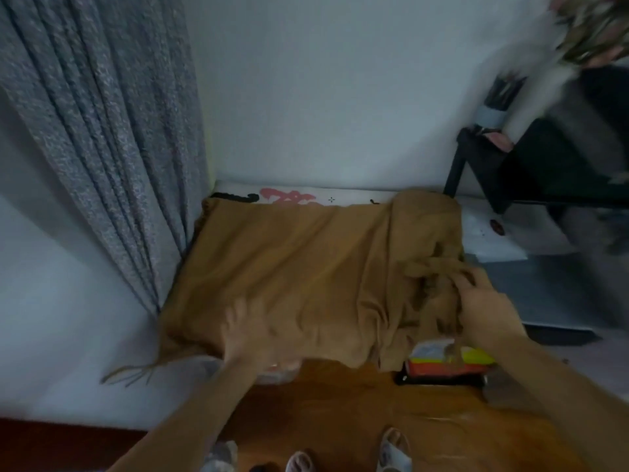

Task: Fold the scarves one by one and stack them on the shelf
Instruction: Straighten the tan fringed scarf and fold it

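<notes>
So here we've got a mustard-brown scarf (299,274) spread out flat over a low surface against the white wall; we can't really tell what that surface is. The left part lies fairly smooth, while the right side is all bunched up and wrinkled, and some fringe tassels (131,373) hang off the near left corner.

Our left hand (246,330) is down on the near edge of the scarf, fingers spread and flat against the cloth. It's blurry, so that's as much as we can say. Our right hand (476,298) is on the bunched right part, fingers curled into the crumpled fabric and gripping a fold of it.

Poking out from under the scarf's near right edge there's a colourful pack (446,364), red, yellow and white, label unreadable. A white sheet with pink print (289,197) peeks out behind the far edge. A grey curtain (102,131) hangs on the left, and a black shelf unit (531,165) stands on the right, well apart from the scarf. Slippered feet (391,451) on the wooden floor (340,403) at the bottom.
</notes>
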Motion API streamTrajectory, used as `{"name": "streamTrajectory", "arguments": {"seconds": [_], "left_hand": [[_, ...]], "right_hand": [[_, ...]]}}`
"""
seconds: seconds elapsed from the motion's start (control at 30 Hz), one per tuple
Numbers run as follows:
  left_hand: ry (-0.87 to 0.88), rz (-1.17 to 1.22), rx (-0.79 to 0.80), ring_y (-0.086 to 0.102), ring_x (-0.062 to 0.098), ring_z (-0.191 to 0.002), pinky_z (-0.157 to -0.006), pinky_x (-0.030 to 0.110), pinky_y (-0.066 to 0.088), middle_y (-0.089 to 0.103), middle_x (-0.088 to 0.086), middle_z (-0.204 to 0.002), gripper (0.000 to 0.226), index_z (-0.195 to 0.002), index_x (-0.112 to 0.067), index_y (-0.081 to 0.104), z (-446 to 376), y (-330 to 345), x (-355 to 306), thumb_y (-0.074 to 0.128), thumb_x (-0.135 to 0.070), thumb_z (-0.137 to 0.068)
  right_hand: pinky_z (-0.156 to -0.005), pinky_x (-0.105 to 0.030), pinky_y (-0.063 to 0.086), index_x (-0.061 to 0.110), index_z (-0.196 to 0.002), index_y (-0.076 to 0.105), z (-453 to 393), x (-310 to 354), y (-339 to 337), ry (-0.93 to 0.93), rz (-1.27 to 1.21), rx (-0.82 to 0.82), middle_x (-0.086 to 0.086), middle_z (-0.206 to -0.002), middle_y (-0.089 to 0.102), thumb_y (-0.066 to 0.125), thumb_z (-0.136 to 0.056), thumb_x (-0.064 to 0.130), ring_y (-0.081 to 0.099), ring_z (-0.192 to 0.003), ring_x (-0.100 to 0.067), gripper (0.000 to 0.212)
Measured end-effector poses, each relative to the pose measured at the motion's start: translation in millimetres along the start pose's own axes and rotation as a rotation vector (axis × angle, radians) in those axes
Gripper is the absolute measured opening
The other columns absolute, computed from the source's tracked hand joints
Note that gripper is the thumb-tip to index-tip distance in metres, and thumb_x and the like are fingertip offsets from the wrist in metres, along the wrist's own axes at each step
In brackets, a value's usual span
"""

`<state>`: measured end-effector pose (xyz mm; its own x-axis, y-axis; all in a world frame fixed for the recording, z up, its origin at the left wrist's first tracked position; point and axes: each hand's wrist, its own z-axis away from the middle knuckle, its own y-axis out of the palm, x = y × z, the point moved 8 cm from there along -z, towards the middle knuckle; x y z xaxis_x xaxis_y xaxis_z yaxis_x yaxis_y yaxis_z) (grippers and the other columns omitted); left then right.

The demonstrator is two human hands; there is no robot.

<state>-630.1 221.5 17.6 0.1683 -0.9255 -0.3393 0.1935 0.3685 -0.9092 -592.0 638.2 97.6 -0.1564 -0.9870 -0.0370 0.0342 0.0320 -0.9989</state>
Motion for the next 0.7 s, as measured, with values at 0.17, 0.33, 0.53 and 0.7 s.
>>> {"name": "streamTrajectory", "arguments": {"seconds": [0.17, 0.33, 0.53, 0.7], "left_hand": [[0.442, 0.495, 0.543, 0.027, 0.023, -0.147, -0.118, 0.048, 0.032, 0.023, -0.009, -0.16, 0.113, -0.157, -0.045, 0.003, 69.4, 100.0, -228.8, 0.071, -0.074, -0.072], [0.465, 0.638, 0.273, 0.048, 0.022, -0.132, -0.107, 0.042, 0.046, 0.05, -0.002, -0.144, 0.076, -0.144, -0.03, 0.046, 38.8, 62.4, -296.6, 0.059, -0.073, -0.083], [0.495, 0.497, 0.143, 0.065, 0.009, -0.089, -0.072, 0.022, 0.047, 0.068, -0.011, -0.095, 0.006, -0.096, -0.028, 0.069, 19.0, 14.4, -305.1, 0.063, -0.03, -0.098], [0.565, 0.613, 0.286, 0.047, 0.003, -0.127, -0.105, 0.029, 0.043, 0.045, -0.014, -0.14, 0.057, -0.14, -0.043, 0.047, 49.6, -8.6, -352.1, 0.072, -0.045, -0.089]], "right_hand": [[-0.091, -0.04, 0.054, 0.009, -0.138, 0.055, -1.9, 21.3, -72.7, -0.132, -0.309, -0.338, -0.015, -0.143, 0.041, 0.066, -0.08, -0.009, 0.055, -0.118, -0.035, 0.062], [-0.089, 0.008, 0.024, 0.016, -0.147, 0.044, -6.3, -36.7, -96.3, 0.076, -0.778, -0.185, -0.001, -0.141, 0.037, 0.068, -0.084, -0.008, 0.04, -0.12, -0.004, 0.072], [-0.077, -0.034, 0.045, 0.013, -0.094, 0.071, 11.8, -169.5, -78.0, 0.441, -0.613, -0.177, -0.014, -0.105, 0.069, 0.054, -0.1, 0.012, 0.061, -0.093, -0.03, 0.018], [-0.07, -0.025, 0.051, 0.024, -0.094, 0.069, 3.2, -188.1, -117.5, 0.327, -1.063, -0.291, 0.0, -0.092, 0.071, 0.049, -0.104, 0.016, 0.066, -0.087, -0.02, 0.024]]}}
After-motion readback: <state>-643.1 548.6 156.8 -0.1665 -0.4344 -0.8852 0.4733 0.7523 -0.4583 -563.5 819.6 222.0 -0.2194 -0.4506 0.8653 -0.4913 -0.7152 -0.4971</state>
